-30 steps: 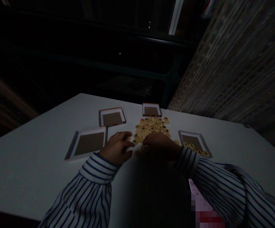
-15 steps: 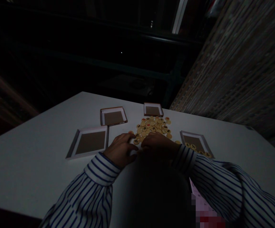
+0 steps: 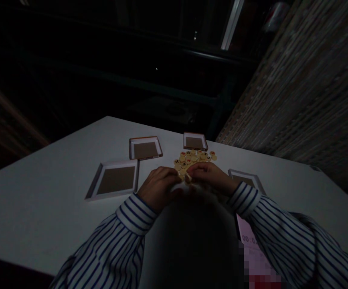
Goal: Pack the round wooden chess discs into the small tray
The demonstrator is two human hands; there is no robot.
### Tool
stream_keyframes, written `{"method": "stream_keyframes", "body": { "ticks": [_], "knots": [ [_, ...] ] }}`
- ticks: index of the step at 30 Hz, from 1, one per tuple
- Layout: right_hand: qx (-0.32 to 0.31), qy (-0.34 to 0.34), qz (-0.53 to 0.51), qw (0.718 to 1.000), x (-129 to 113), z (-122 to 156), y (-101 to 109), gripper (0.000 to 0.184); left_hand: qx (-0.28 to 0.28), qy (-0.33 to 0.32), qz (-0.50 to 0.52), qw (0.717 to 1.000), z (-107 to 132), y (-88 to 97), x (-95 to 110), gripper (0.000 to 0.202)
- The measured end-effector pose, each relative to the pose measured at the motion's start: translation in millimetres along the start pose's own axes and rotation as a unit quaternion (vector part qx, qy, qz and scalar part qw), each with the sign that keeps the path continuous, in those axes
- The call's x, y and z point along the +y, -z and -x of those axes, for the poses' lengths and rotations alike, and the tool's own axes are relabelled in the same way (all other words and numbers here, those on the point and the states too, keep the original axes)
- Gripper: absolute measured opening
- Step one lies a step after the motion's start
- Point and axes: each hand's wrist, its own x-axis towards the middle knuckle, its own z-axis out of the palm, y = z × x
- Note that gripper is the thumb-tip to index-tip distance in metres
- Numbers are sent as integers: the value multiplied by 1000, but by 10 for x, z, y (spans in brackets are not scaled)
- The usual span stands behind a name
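A heap of round, pale wooden Chinese chess pieces (image 3: 184, 165), marked with red and black characters, lies on the white table beyond my hands. My left hand (image 3: 159, 186) is at the near left edge of the heap, its fingers bent over with the tips by the nearest pieces and the thumb held apart. My right hand (image 3: 208, 175) reaches in from the right, thumb and fingers closed around a tilted Chinese chess piece (image 3: 188, 177) at the near edge. Its other fingers are in shadow and hard to make out.
Shallow box trays stand around the heap: a large white one (image 3: 116, 180) at left, a brown-rimmed one (image 3: 145, 150) behind it, a small one (image 3: 194, 142) at the back, and one (image 3: 246, 176) at right, partly behind my sleeve. A lit phone screen (image 3: 246, 228) lies below my right forearm.
My right hand has shifted slightly right and lifted a piece's edge in its fingers. My left hand has moved right, over the nearest pieces. My right sleeve now covers the pieces in the right tray.
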Motion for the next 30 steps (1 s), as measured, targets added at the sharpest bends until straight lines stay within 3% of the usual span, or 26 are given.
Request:
{"method": "stream_keyframes", "body": {
  "ticks": [9,17,22,25,30],
  "knots": [
    [-26,24,-43,998,42,-8,-66,21,112,15,23,993,-55,43,134,26],
    [-23,24,-44,998,-6,21,-176,20,124,11,24,992,-30,37,53,22],
    [37,43,67,996,8,1,-95,15,60,41,-40,997,19,70,-45,25],
    [46,70,181,980,110,-34,4,16,9,45,-72,996,43,65,-85,23],
    [58,157,409,897,206,-60,61,15,-19,55,-88,994,63,50,-96,23]
  ]
}}
